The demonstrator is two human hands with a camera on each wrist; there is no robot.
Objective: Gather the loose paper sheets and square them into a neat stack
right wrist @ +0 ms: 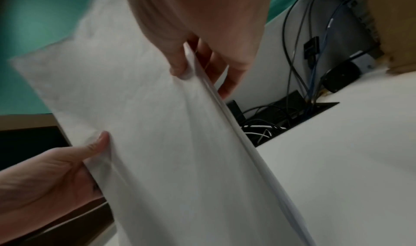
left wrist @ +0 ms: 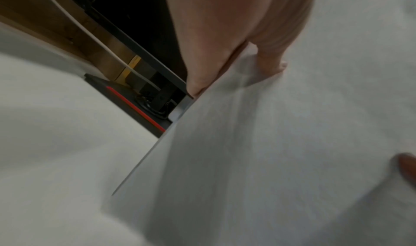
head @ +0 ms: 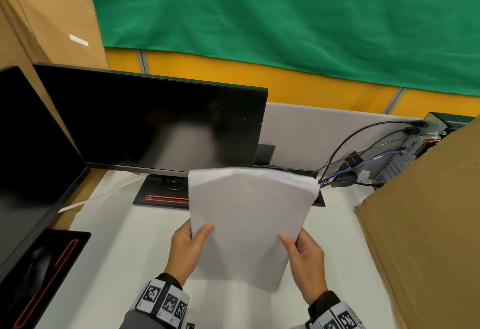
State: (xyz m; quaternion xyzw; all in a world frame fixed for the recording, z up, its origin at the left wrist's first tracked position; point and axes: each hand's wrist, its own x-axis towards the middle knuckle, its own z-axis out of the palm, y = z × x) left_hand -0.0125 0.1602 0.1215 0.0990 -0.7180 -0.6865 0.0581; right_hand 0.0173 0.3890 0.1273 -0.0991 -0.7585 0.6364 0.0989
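Observation:
A bundle of white paper sheets (head: 246,222) stands upright on its lower edge on the white desk (head: 124,263), in front of the monitor. My left hand (head: 188,248) grips its left side, thumb on the front face and fingers behind. My right hand (head: 304,258) grips the right side the same way. The top of the sheets (right wrist: 139,93) curls back and the top edges look uneven. The left wrist view shows my left thumb (left wrist: 270,54) pressing the paper (left wrist: 270,152). In the right wrist view my right hand (right wrist: 193,65) pinches the layered right edge.
A black monitor (head: 155,126) on a stand with a red stripe (head: 161,197) is just behind the sheets; a second screen (head: 31,152) is at the left. Cardboard (head: 428,219) leans at the right. Cables (head: 345,165) and a computer case (head: 415,144) are at the back right.

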